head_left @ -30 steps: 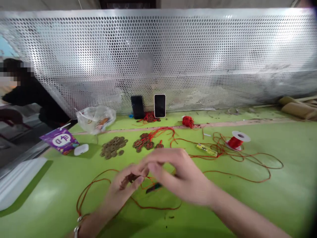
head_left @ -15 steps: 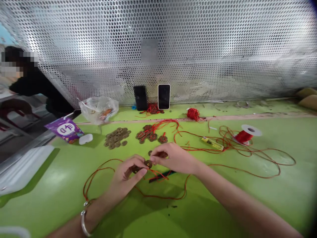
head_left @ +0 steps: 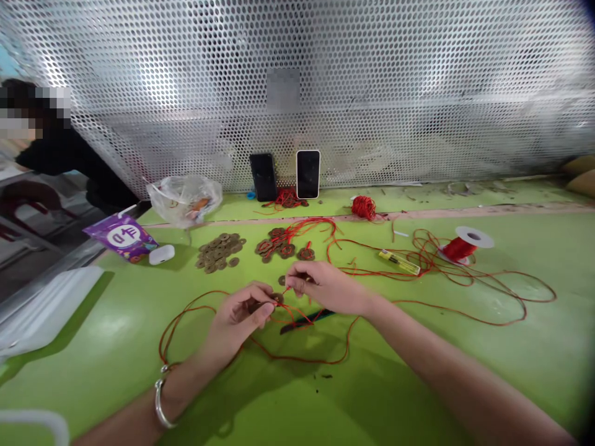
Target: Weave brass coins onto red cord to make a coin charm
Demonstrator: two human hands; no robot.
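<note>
My left hand [head_left: 246,313] pinches a round brown coin [head_left: 277,298] with a hole in it, thumb and fingers closed at its edge. From the coin a thin red cord [head_left: 287,290] runs up to my right hand [head_left: 316,285], whose thumb and forefinger are closed on it. Another coin [head_left: 281,280] lies just behind the held one. Below my hands, a dark slim tool [head_left: 302,322], perhaps tweezers, lies under loose red strands. A long red cord loops over the green table around my left wrist. Further back sit coins tied with red cord [head_left: 286,249].
Loose coins [head_left: 218,253] are piled at left, near a white case [head_left: 162,254] and a purple pouch [head_left: 123,237]. A red cord spool [head_left: 465,244], a yellow tube [head_left: 400,262] and tangled cord lie right. Two phones [head_left: 308,174] lean on the perforated metal panel; a person sits far left.
My right hand has drawn slightly up from the coin, and a red cord now stretches between its fingertips and the coin. My left hand keeps its hold.
</note>
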